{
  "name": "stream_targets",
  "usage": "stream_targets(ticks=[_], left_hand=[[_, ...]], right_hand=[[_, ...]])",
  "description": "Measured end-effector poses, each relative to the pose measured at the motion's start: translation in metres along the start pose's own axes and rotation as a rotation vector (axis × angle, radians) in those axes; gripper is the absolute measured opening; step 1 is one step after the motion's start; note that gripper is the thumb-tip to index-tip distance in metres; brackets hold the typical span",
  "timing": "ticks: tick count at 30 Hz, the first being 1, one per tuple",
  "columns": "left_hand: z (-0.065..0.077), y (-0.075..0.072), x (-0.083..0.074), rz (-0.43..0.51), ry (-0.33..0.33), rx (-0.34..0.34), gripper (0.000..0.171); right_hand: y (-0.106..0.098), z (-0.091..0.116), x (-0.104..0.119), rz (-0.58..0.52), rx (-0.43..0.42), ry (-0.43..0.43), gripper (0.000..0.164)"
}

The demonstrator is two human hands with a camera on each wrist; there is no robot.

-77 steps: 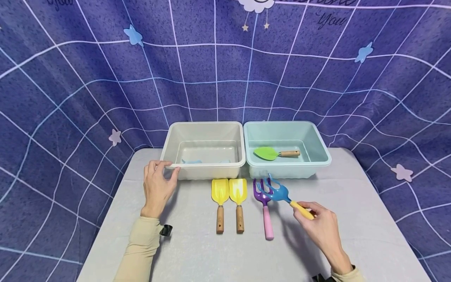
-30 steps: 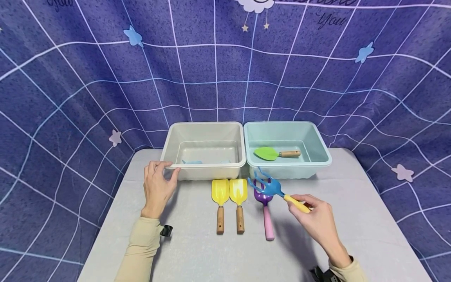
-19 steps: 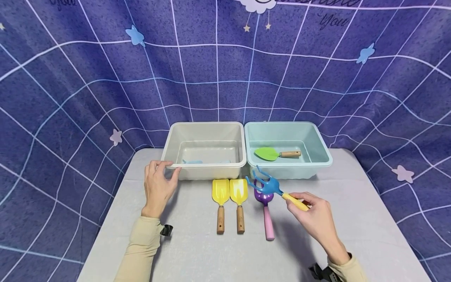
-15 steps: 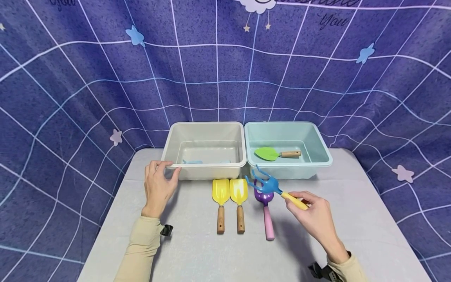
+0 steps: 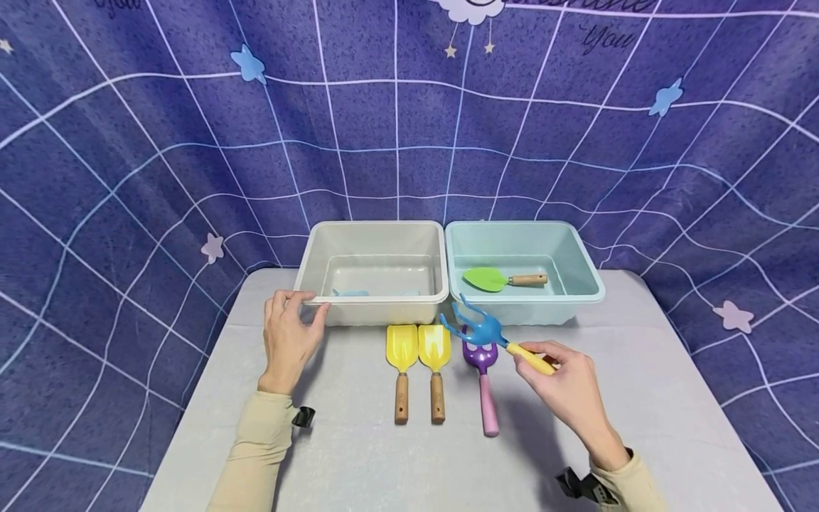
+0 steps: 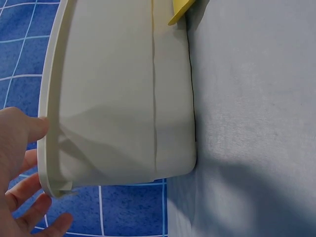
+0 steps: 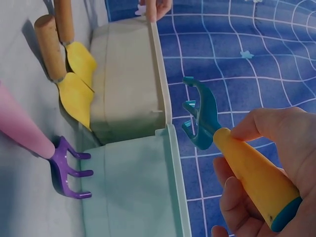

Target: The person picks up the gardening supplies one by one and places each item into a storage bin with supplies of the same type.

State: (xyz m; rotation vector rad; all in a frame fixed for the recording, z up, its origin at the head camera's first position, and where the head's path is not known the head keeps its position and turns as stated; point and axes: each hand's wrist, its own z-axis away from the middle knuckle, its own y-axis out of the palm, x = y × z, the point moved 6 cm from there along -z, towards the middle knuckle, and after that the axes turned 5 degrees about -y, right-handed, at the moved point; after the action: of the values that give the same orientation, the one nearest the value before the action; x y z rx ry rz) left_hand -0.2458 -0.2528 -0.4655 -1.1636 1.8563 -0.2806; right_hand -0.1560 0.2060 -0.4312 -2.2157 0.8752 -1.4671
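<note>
My right hand [image 5: 563,387] grips the yellow handle of a blue hand fork [image 5: 483,331], held above the table with its prongs pointing up and left. Below it lies a purple hand fork [image 5: 480,355] with a pink handle, partly hidden. At the grey bin's [image 5: 377,311] front left corner, my left hand [image 5: 289,341] holds the rim, thumb outside. In the left wrist view the thumb [image 6: 37,127] touches that rim. Two yellow shovels [image 5: 402,348] with wooden handles lie side by side before the grey bin.
A light teal bin [image 5: 525,311] stands against the grey bin's right side, with a green trowel [image 5: 486,279] inside. Light blue pieces [image 5: 350,293] show in the grey bin, mostly hidden by its front wall. A blue patterned curtain [image 5: 409,114] hangs behind the pale table [image 5: 345,455].
My right hand has carried the blue hand fork left and slightly up, over the purple fork. My left hand keeps its place on the grey bin's rim.
</note>
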Motion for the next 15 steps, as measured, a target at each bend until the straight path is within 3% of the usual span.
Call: stream_targets(ticks=[15], left_hand=[[0.0008, 0.0005, -0.0006, 0.001, -0.012, 0.013, 0.035]], right_hand=[[0.0074, -0.0073, -0.001, -0.008, 0.024, 0.006, 0.019]])
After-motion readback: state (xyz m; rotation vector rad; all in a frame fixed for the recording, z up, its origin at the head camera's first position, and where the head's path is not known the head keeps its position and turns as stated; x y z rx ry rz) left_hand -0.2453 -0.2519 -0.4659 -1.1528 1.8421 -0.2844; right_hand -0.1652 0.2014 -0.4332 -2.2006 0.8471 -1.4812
